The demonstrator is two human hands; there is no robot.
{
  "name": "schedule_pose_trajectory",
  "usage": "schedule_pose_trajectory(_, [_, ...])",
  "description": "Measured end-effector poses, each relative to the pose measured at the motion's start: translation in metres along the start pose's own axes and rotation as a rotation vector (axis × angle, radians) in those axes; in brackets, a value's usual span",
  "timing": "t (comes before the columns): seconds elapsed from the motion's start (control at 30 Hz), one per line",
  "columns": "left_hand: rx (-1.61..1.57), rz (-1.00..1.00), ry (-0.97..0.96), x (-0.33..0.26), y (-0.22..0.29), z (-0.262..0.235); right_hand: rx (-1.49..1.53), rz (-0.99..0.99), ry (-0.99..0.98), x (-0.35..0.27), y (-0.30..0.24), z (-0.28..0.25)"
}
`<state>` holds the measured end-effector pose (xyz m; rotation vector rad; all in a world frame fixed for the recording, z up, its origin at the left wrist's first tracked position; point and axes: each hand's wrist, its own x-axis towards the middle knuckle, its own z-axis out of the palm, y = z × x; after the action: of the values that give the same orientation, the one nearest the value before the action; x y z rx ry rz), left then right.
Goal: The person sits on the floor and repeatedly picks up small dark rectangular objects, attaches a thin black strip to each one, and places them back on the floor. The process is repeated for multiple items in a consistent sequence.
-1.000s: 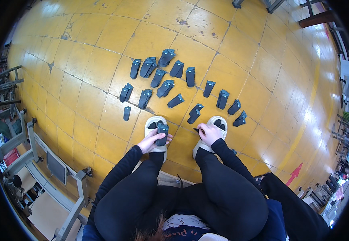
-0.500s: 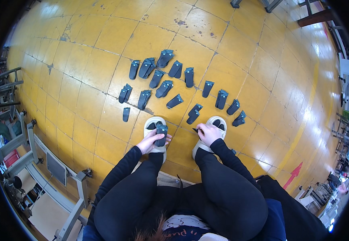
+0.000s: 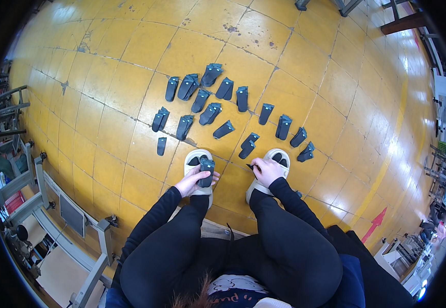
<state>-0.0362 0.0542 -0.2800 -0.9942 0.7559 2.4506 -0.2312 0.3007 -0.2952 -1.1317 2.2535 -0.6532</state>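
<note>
Looking down from head height onto a yellow tiled floor (image 3: pixel 105 169). Just below centre, to the left, clasped between the thumb and curled fingers of the left hand (image 3: pixel 191 181): a flat, dark grey bundle (image 3: pixel 207 173) with a greenish upper end, in front of a pale open-toed sandal (image 3: pixel 188 161). Just below centre, to the right, pinched at the fingertips of the nearly closed right hand (image 3: pixel 268 172): a small black piece (image 3: pixel 251 166), too small to identify, well apart from the left hand. Spread across the middle and upper centre: many similar dark bundles (image 3: pixel 211 76), some neatly stacked, some fanned, most bearing a tiny pale label near the top. Filling the bottom: two bent legs in black leggings (image 3: pixel 166 251). Along the lower left: a grey metal framework (image 3: pixel 105 241). At lower right, on the tiles: a red arrow (image 3: pixel 374 224).
</note>
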Motion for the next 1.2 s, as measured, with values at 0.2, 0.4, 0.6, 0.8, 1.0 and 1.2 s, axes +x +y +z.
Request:
schedule_pose_trajectory(0.2, [0.005, -0.001, 0.000, -0.0002, 0.0002, -0.0002, -0.007, 0.009, -0.006, -0.0001, -0.0008, -0.0006])
schedule_pose_trajectory(0.4, [0.000, 0.002, -0.005, 0.0016, -0.0020, -0.0020, -0.011, 0.014, -0.007, -0.0009, -0.0011, -0.0024])
schedule_pose_trajectory(0.6, [-0.004, 0.001, -0.008, 0.0009, -0.0021, -0.0039, -0.003, 0.002, 0.004, -0.0006, -0.0008, -0.0007])
schedule_pose_trajectory(0.8, [-0.007, -0.001, -0.004, 0.0018, -0.0018, -0.0021, 0.003, -0.003, 0.015, -0.0022, -0.0001, -0.0021])
schedule_pose_trajectory(1.0, [-0.003, 0.010, 0.001, 0.0009, -0.0040, -0.0060, 0.009, -0.024, 0.032, -0.0002, 0.0003, 0.0000])
schedule_pose_trajectory(1.2, [0.009, 0.009, 0.007, 0.0011, -0.0011, -0.0001, 0.013, -0.018, 0.038, -0.0029, 0.0018, -0.0009])
